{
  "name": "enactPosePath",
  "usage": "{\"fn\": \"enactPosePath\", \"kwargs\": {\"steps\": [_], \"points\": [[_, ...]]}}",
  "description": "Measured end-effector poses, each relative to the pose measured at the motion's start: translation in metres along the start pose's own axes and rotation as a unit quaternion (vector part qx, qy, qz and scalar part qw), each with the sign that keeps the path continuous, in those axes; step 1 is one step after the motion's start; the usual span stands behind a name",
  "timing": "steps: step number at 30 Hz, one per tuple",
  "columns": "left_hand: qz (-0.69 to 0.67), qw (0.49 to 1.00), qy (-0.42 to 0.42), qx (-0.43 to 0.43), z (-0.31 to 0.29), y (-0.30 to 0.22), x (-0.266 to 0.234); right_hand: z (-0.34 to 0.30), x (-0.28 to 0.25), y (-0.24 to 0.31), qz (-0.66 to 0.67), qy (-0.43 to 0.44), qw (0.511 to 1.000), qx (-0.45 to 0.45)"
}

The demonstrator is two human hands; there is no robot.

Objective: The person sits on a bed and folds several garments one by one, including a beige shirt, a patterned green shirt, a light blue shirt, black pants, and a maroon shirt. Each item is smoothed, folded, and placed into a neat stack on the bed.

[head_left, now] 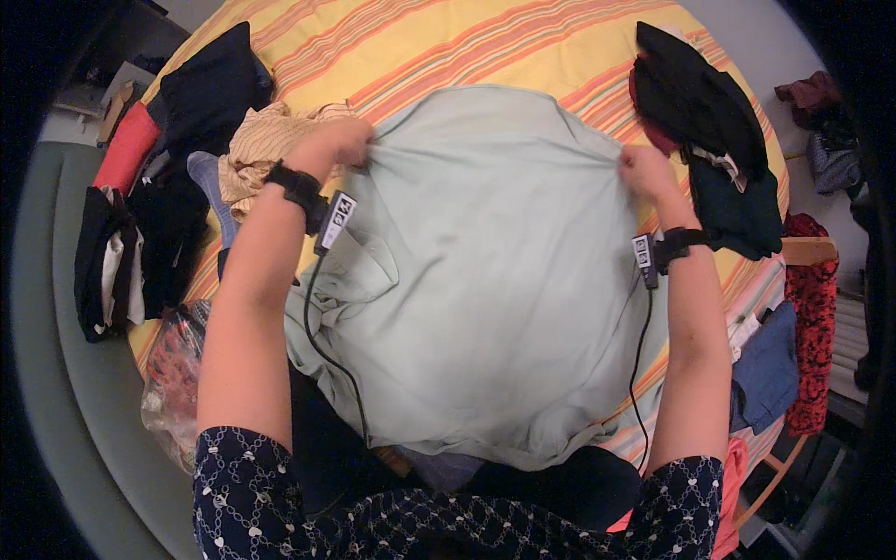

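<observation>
Yellow striped cloth [420,56] lies under a pale green garment [495,252], which two hands are holding wide.

The garment is in the middle of the scene, its near edge close to the person's body, with one wrinkled, folded part on the left. At its far left corner, the left hand [349,142] has fingers closed and pinches the fabric; the right hand [646,172] pinches the far right side in the same manner, so creases run between them. Just beside the left hand is a tan striped garment [261,154]. Dark clothes [714,112] lie at far right, and a clear plastic bag [173,373] stays at near left.
</observation>
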State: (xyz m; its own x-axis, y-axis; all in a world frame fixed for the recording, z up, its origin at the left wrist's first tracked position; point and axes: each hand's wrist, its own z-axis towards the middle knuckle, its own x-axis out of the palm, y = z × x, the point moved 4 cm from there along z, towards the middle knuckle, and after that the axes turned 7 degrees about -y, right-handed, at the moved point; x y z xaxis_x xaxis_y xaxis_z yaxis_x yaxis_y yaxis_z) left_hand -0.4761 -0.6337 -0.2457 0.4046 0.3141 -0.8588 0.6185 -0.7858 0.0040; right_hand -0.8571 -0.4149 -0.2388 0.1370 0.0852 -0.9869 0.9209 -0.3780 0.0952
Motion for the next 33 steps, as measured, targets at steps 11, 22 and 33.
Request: {"fn": "enactPosePath", "kwargs": {"steps": [11, 22, 33], "points": [[0.077, 0.898, -0.356, -0.246, 0.022, 0.009, -0.061, 0.011, -0.030, -0.021, -0.083, -0.179, 0.967, 0.160], [0.132, 0.946, -0.276, -0.107, -0.084, -0.049, 0.026, -0.097, 0.013, -0.006, -0.010, -0.134, 0.989, -0.060], [-0.305, 0.916, -0.026, 0.259, -0.311, -0.199, 0.111, -0.362, 0.006, 0.140, 0.235, 0.092, 0.931, -0.264]]}}
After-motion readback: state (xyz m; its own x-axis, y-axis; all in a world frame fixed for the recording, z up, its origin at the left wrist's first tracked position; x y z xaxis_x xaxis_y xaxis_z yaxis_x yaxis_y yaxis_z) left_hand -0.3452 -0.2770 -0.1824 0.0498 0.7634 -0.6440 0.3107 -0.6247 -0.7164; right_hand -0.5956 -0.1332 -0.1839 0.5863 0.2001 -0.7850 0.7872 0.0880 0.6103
